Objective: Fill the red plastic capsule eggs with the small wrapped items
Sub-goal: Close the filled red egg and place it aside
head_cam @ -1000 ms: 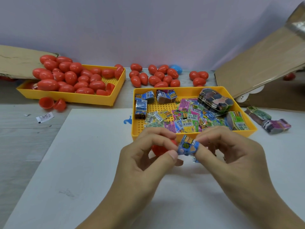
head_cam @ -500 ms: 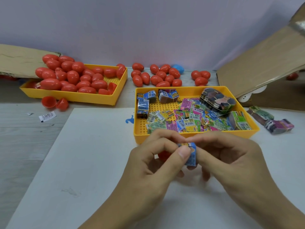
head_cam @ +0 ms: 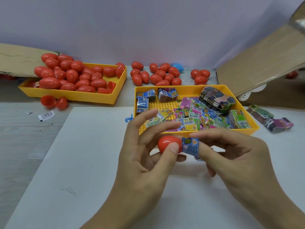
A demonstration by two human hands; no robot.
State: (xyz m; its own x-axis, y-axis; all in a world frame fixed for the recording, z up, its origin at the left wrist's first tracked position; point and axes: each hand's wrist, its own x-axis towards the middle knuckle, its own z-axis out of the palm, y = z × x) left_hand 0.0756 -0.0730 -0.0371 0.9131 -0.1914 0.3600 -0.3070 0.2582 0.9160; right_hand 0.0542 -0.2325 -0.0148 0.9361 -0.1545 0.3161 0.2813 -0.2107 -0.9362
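The left hand [head_cam: 145, 162] is pinching a red plastic egg half [head_cam: 168, 143], the right hand [head_cam: 237, 156] is pinching a blue wrapped packet [head_cam: 190, 146] against its opening, and a yellow plastic tray [head_cam: 206, 133] of packets is sitting just beyond both grips.

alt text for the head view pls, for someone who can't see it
Left hand holds a red egg half while the right hand pushes a blue packet into it. Behind them sit a yellow tray of packets, another of red eggs, and loose eggs.
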